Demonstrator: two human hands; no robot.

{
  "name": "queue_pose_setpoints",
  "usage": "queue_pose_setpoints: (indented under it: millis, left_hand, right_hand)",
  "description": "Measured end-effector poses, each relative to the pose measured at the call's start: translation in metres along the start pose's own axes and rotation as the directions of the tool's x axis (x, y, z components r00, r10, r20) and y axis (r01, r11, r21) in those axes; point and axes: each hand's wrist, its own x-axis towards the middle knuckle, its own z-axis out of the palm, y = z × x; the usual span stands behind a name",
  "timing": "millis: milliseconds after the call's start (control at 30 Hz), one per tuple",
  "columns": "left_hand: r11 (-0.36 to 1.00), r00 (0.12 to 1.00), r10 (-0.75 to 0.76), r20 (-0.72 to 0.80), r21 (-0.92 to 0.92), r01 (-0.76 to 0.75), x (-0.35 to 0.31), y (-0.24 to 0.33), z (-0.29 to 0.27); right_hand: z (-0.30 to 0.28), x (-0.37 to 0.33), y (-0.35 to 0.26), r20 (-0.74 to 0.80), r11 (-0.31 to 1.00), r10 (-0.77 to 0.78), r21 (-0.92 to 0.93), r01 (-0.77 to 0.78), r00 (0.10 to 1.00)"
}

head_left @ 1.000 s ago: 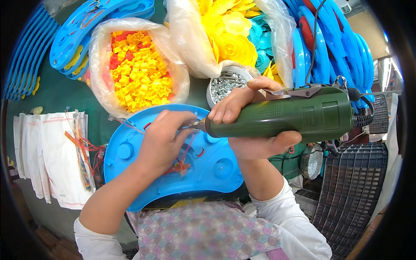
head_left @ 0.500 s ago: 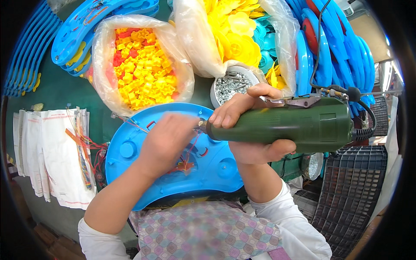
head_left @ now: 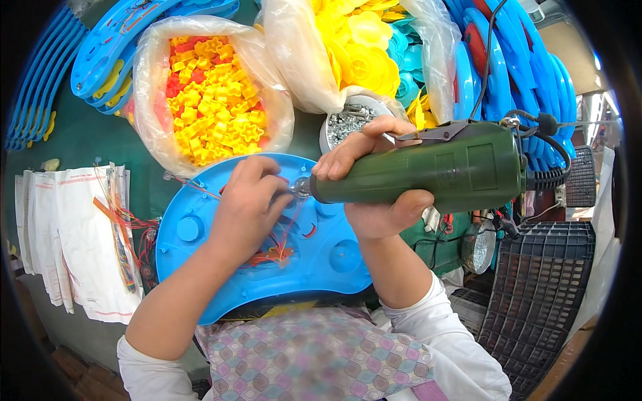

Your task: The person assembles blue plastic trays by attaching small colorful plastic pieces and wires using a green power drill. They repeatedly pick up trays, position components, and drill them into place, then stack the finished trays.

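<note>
In my right hand [head_left: 374, 174] is a dark green electric screwdriver [head_left: 428, 167], held level with its tip pointing left and a thumb lying along its underside. The fingers of my left hand [head_left: 251, 204] are bent together close to the tip, over a blue curved plastic shell [head_left: 194, 254]; whatever they pinch is too small to make out. The shell lies hollow side up in front of me, with round bosses and small posts inside. Red and orange wires [head_left: 271, 256] run in it, partly under my left hand.
A bag of small yellow and red plastic pieces [head_left: 214, 110] stands behind the shell, beside a bag of yellow and turquoise parts [head_left: 371, 60]. A white tub of screws [head_left: 351, 120] sits near the tool. Blue shells are stacked at both sides. White sheets [head_left: 83, 234] with wires lie left; a black crate [head_left: 545, 294] stands right.
My left hand has shifted slightly left and up, and its fingers show more clearly. The screwdriver has moved a little left, its tip near those fingers.
</note>
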Motion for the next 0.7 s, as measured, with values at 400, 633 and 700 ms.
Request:
queue_pose_setpoints:
  millis: [400,633,700]
  left_hand:
    - [1.0,0.999,0.022,-0.031,0.019,-0.021,0.002,0.003,0.005]
    - [0.994,0.997,0.082,-0.009,0.071,-0.082,-0.002,0.005,0.005]
    - [0.988,0.993,0.119,-0.027,0.101,-0.115,-0.001,0.007,0.005]
  right_hand:
    - [0.005,0.021,-0.001,0.285,0.981,0.096,0.135,-0.139,0.954]
    - [-0.048,-0.008,-0.048,-0.29,0.99,-0.117,0.042,0.135,0.95]
    - [-0.078,-0.015,-0.058,-0.407,0.978,-0.144,-0.2,0.065,0.902]
